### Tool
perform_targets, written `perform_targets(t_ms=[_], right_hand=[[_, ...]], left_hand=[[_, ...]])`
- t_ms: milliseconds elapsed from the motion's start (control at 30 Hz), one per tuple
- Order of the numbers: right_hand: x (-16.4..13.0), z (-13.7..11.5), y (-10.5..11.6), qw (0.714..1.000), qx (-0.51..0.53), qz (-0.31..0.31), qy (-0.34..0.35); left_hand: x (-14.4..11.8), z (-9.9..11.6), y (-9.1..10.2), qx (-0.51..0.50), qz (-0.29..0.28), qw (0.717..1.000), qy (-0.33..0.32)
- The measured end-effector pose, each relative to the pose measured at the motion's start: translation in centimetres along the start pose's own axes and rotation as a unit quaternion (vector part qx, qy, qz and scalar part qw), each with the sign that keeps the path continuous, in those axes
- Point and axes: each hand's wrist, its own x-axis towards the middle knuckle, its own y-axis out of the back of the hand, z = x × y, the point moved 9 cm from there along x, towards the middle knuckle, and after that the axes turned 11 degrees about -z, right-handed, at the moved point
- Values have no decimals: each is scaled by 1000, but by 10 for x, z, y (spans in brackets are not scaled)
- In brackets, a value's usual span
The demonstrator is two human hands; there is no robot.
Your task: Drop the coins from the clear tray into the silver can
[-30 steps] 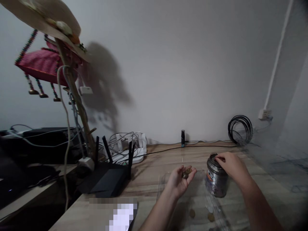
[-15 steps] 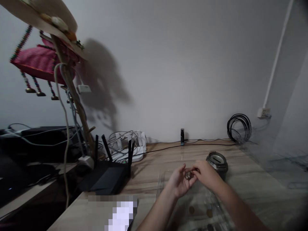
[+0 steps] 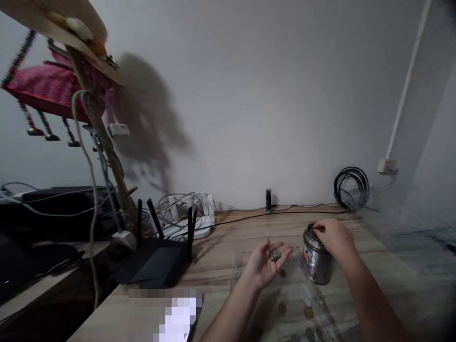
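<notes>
— Nearest first, then: what lies closest to the person?

— Loose coins [image 3: 308, 312] scattered on a clear plastic sheet [image 3: 249, 266] spread over the wooden desk [image 3: 228, 237].

— And the hands?

— Just beyond those, the left hand [image 3: 265, 265] is palm-up and half-cupped, with a few coins [image 3: 275, 256] resting by its fingertips. To its right, a short gap away, stands the metal coin tin [image 3: 316, 256], upright, its long axis vertical.

— Which hand is on the tin?

— The right hand [image 3: 333, 237], fingers bunched at the lid. Whether it pinches a coin there I cannot tell; the fingertips hide it. The tin's top lies right under that hand, so the right is plainly the nearer one.

— Farther back?

— A black router [image 3: 156, 261] to the left, a white power strip [image 3: 185, 218] tangled in cables, a small dark bottle [image 3: 268, 201] by the wall, and a coil of black cable [image 3: 351, 187].
</notes>
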Motion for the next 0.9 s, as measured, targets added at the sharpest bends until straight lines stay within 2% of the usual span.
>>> perform_targets(t_ms=[67, 133, 167, 233, 333, 400, 500, 567, 633, 700, 767, 833, 900], right_hand=[[0, -1, -2, 1000, 2, -15, -11], [-4, -8, 3, 1000, 18, -1, -3], [-9, -17, 7, 999, 28, 19, 22], [-21, -50, 6, 991, 43, 27, 123], [-47, -108, -29, 953, 39, -90, 287], [-59, -127, -51, 938, 20, -143, 316], [-61, -133, -64, 941, 1, -150, 302], [-58, -129, -59, 944, 15, -141, 299], [-52, -117, -41, 953, 55, -102, 280], [-40, -89, -14, 970, 105, -32, 219], [-27, -50, 8, 984, 125, 27, 127], [-14, -15, 17, 993, 95, 40, 49], [-3, 8, 14, 998, 55, 16, 15]], left_hand=[[-1, -1, -1, 2, 0, 1000, 6], [-2, -1, -1, 5, 0, 1000, 9], [-1, -2, -1, 7, -3, 1000, 10], [1, -3, -2, 11, -24, 1000, 15], [6, -5, -9, 21, -93, 995, 23], [9, -5, -10, 27, -120, 992, 22], [13, -7, -4, 30, -111, 993, 28], [14, -7, -2, 25, -100, 994, 28], [13, -6, 0, 13, -88, 996, 20], [12, -4, 2, 5, -70, 997, 17], [10, -4, 4, 7, -52, 998, 20], [10, -3, 6, 13, -43, 999, 20], [11, -2, 7, 17, -41, 999, 19]])
